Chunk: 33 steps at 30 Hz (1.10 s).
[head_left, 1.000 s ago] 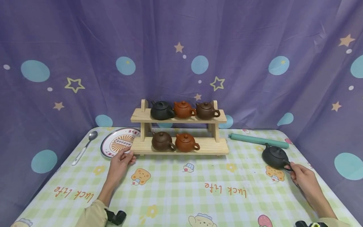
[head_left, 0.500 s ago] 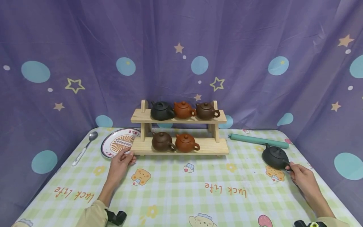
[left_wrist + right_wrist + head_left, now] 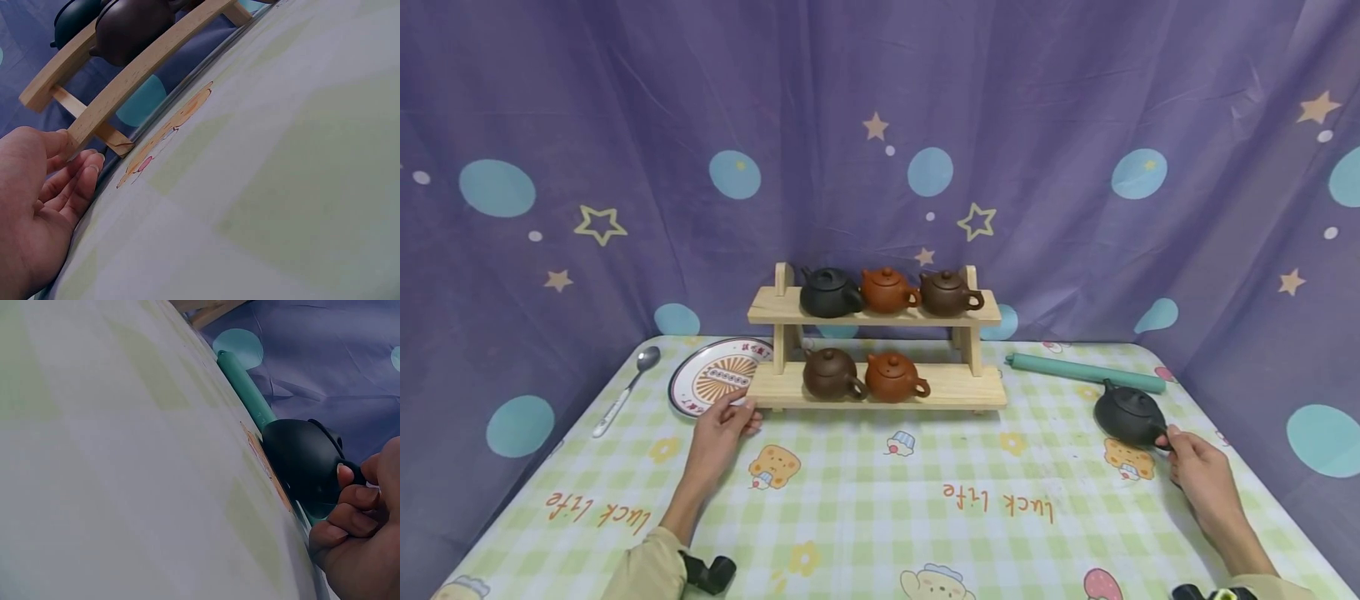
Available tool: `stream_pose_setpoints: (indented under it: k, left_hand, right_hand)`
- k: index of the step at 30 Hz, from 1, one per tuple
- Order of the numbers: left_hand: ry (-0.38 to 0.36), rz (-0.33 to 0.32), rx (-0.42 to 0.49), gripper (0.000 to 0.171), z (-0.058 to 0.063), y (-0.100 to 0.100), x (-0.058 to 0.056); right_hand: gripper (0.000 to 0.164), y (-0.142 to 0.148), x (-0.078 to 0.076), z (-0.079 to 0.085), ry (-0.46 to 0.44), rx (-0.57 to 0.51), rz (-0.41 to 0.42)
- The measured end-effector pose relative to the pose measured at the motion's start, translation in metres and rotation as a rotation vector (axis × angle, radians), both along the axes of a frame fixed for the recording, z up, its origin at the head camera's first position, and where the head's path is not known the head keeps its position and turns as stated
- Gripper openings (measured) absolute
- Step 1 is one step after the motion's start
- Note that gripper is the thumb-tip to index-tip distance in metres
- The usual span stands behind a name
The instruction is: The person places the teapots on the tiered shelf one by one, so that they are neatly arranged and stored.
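Note:
A two-tier wooden shelf [image 3: 955,398] stands at the back middle of the table. On its upper tier are a black teapot [image 3: 827,296], an orange-brown one and a dark brown teapot [image 3: 946,296]. The lower tier bears another dark brown teapot [image 3: 829,375] and an orange-brown teapot [image 3: 891,379]. My left hand [image 3: 717,437] pinches the left end of the lower board [image 3: 125,84], thumb against the wood and other fingers below. At the right, my right hand [image 3: 1206,479] grips the handle of a separate black teapot [image 3: 303,459], which sits at the tablecloth.
A patterned plate [image 3: 700,367] lies left of the shelf, partly behind it. Farther left is a spoon [image 3: 625,396] with a white handle. A green rolled-up stick [image 3: 1075,370] lies behind the black teapot at the right. A purple curtain [image 3: 1037,125] hangs behind the table.
My right wrist has shifted slightly to the left, while its fingers stay on the teapot's handle. The left hand and the shelf have stayed in place.

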State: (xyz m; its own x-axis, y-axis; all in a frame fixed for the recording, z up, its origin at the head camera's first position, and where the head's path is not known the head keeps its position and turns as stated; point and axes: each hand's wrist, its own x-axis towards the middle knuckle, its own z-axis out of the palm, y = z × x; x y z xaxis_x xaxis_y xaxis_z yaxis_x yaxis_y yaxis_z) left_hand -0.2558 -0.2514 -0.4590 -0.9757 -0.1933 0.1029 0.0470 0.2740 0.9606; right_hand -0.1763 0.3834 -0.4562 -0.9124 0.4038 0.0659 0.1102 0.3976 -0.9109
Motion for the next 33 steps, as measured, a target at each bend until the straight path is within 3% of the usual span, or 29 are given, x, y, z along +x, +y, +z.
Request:
stream_pose_setpoints:
  k: [8, 21, 29, 33]
  left_hand:
    - [0.009, 0.006, -0.008, 0.047, 0.001, 0.002, -0.001]
    - [-0.004, 0.011, -0.003, 0.047, 0.000, 0.001, -0.001]
    - [0.000, 0.010, -0.021, 0.046, -0.001, 0.000, -0.002]
    - [-0.003, 0.014, -0.025, 0.045, -0.003, 0.000, -0.003]
  right_hand:
    - [0.045, 0.000, -0.001, -0.001, 0.034, -0.065, 0.005]
    - [0.046, -0.006, 0.002, 0.000, 0.047, -0.025, -0.031]
    - [0.038, -0.011, 0.004, 0.001, 0.130, -0.191, 0.061]
    - [0.039, -0.017, 0.004, 0.004, 0.129, -0.190, 0.089]
